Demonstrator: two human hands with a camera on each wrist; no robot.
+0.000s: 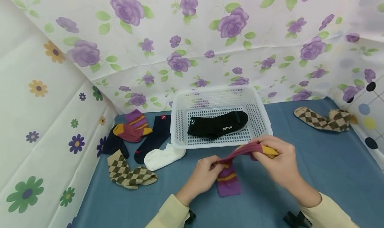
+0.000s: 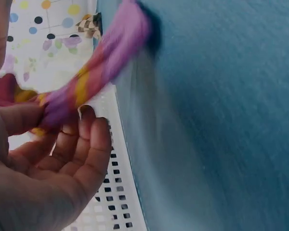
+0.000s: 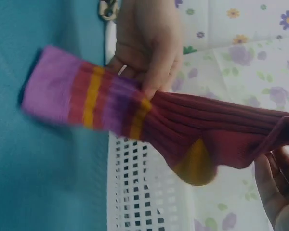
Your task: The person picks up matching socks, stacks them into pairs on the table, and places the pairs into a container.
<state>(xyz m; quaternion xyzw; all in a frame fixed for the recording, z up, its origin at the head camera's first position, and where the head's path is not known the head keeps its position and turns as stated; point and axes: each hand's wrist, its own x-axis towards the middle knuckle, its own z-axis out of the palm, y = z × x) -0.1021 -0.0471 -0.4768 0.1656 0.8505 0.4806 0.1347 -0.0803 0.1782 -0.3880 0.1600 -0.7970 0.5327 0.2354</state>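
Both hands hold one maroon, purple and yellow striped sock [image 1: 228, 179] stretched between them in front of the basket. My left hand [image 1: 204, 174] pinches it at the ankle, between thumb and fingers, and the purple cuff [image 3: 48, 89] hangs free below. My right hand [image 1: 277, 159] grips the yellow-toed end. In the right wrist view the yellow heel [image 3: 197, 163] sticks out from the middle of the sock. Behind the hands stands a white plastic basket [image 1: 220, 143] with black socks [image 1: 207, 124] lying in it.
At the left lie a matching striped sock [image 1: 133, 128], a dark navy sock [image 1: 156, 134], another dark sock [image 1: 115, 143], a white sock [image 1: 165, 157] and a checkered sock [image 1: 129, 173]. Another checkered sock [image 1: 324, 119] lies at the far right. Flowered sheets [image 1: 195, 38] wall the blue tabletop [image 1: 339, 168].
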